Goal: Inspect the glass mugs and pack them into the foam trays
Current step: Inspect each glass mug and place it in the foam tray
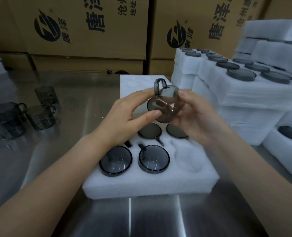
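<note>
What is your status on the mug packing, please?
Both busy: left hand and right hand grip glass mug over foam tray. Four seated mugs visible; near-right pocket empty. Nothing blocks it.

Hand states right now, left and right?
Left hand: pinching the smoky grey glass mug, held above the white foam tray.
Right hand: gripping the same mug.

Dim, cool, even light from overhead; shadows faint and soft; bright vertical glare streaks on the steel table (130, 212) near the bottom edge; small white glints in the packed mugs (153, 159); the right hand (198, 117) and the mug (164, 103) it holds smeared by motion; foam stacks (244, 96) soft; cartons (90, 31) bowed by wide-angle distortion.
</note>
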{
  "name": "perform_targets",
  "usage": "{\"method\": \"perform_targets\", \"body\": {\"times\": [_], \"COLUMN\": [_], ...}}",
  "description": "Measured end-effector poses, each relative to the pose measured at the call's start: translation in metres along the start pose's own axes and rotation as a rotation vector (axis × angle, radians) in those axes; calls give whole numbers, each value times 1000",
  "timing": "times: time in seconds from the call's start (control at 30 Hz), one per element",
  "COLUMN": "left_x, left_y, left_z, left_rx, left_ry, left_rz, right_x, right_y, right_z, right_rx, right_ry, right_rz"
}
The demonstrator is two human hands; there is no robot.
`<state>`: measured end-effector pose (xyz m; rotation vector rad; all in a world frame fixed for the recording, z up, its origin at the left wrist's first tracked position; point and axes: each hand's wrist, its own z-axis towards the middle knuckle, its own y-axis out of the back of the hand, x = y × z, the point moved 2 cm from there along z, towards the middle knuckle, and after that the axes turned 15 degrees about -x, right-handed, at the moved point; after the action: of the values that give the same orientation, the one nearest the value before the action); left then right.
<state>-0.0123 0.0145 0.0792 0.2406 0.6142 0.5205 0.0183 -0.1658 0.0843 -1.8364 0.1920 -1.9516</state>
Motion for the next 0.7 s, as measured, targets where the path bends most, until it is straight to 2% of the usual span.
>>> {"method": "perform_targets", "body": {"times": [0.17, 0.37, 0.57, 0.7], "left_x": [4, 8, 8, 8], "left_y": [1, 3, 2, 2], "left_z": [0, 1, 1, 1], "left_rx": [-139, -211, -186, -179], "left_ry": [82, 250, 290, 286], "left_rz": [-5, -18, -6, 3], "right_x": [24, 23, 7, 6], "right_y": [0, 0, 5, 2], "right_z": [-23, -63, -78, -80], "right_rx": [-255, -249, -240, -129], "right_ry": [183, 371, 448, 455], "right_rz": [-431, -1133, -1489, -1527]}}
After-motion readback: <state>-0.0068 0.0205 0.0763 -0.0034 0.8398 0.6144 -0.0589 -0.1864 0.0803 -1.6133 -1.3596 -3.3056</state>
